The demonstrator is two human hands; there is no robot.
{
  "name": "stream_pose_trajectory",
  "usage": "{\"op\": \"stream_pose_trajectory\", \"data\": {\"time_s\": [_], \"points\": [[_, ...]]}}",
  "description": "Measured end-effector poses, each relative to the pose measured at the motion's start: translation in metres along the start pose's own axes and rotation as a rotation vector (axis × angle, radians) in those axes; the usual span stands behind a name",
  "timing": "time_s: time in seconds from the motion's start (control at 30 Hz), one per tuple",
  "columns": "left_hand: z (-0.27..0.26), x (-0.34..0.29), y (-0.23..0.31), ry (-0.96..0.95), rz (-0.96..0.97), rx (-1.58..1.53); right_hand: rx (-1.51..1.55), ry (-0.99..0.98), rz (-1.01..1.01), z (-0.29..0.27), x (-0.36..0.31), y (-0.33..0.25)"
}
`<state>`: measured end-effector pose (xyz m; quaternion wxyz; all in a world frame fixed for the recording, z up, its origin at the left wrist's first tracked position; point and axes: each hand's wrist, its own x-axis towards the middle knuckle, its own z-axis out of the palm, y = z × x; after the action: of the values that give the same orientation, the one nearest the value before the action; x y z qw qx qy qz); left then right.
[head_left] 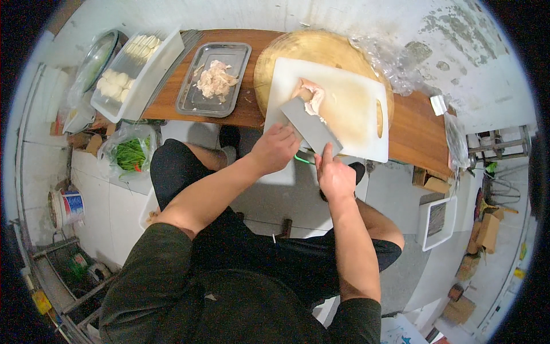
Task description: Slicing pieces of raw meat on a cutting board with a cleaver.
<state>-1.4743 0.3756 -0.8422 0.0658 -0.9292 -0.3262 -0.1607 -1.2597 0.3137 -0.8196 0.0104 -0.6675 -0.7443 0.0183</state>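
On a white cutting board (355,109) lies a piece of pale cooked meat (313,97) with skin, chicken by its look. My right hand (337,178) grips a wide-bladed cleaver (312,127), index finger stretched along the blade. The blade lies slantwise over the board's near edge, its upper edge close to the meat. My left hand (277,148) is closed at the board's near left corner, beside the blade; what its fingers hold, if anything, is hidden. Shredded meat (216,81) fills the middle of a clear tray (185,104) left of the board.
Under the board sits a round wooden chopping block (275,51) on a brown wooden table (415,123). A white bin (136,98) with pale rounded pieces stands far left. Below it is a bag of green vegetables (130,153). Crumpled plastic (395,69) lies by the wall.
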Motion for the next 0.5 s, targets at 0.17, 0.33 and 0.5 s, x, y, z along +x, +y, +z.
{"op": "stream_pose_trajectory", "data": {"time_s": [0.17,0.33,0.5], "points": [[-0.001,0.007,0.0,0.2,0.065,0.04,0.017,-0.028,0.038,-0.002,0.024,-0.001],[-0.005,-0.001,-0.004,-0.142,0.001,-0.058,0.032,0.003,0.031,-0.003,0.02,-0.002],[-0.017,-0.014,0.0,0.107,0.089,0.006,0.035,-0.01,-0.002,-0.009,-0.006,-0.006]]}}
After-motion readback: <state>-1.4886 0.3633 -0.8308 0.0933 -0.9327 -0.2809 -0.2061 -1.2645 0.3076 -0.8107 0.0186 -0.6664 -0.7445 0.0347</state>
